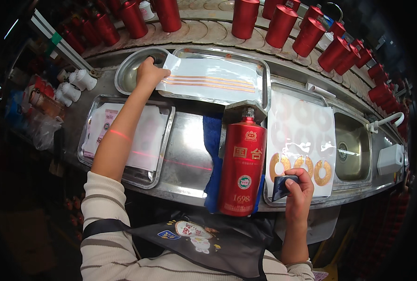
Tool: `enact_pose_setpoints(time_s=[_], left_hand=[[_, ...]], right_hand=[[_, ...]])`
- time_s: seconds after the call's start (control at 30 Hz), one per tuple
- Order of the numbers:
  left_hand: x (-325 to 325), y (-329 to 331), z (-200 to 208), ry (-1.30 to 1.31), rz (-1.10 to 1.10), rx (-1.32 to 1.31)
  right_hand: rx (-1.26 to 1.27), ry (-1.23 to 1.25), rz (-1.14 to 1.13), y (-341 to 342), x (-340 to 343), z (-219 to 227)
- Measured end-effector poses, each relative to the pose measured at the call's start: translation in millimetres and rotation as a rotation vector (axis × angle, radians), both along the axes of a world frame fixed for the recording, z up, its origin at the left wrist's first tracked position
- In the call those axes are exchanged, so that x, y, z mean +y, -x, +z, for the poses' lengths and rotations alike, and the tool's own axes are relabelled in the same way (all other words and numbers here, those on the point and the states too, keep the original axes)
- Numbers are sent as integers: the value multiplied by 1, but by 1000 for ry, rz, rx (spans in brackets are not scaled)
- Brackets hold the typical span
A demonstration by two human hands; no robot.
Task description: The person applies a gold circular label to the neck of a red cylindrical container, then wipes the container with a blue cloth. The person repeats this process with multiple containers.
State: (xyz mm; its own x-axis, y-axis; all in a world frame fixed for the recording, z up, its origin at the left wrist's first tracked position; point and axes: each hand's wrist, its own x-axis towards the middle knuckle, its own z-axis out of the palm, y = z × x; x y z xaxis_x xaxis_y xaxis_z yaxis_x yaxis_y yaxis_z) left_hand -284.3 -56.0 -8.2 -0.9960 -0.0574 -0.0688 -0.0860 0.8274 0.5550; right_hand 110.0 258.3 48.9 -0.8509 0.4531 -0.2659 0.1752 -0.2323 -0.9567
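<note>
The dark flat piece is gripped between thumb and fingers of my right hand. Just left of that hand is the red bottle, neck pointing away from me; just beyond, the gold-ringed sheet. My left hand is at the metal bowl, its grip I cannot tell; the copper-striped sheet lies to its right.

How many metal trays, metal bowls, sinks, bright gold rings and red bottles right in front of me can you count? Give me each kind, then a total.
Metal trays: 3
Metal bowl: 1
Sink: 1
Bright gold rings: 3
Red bottle right in front of you: 1
Total: 9
</note>
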Motion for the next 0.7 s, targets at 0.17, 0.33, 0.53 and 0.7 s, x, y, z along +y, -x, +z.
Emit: enact_pose_setpoints(time_s=[0.17,0.33,0.53,0.7], left_hand=[[-7,5,7,95,-98,112],[15,-9,31,330,-97,160],[25,-9,29,472,-112,240],[29,-16,32,652,-254,314]], right_hand=[[-17,-27,13,7,6,1],[1,-60,65,12,13,8],[21,-42,66,2,20,9],[33,-2,64,-6,20,10]])
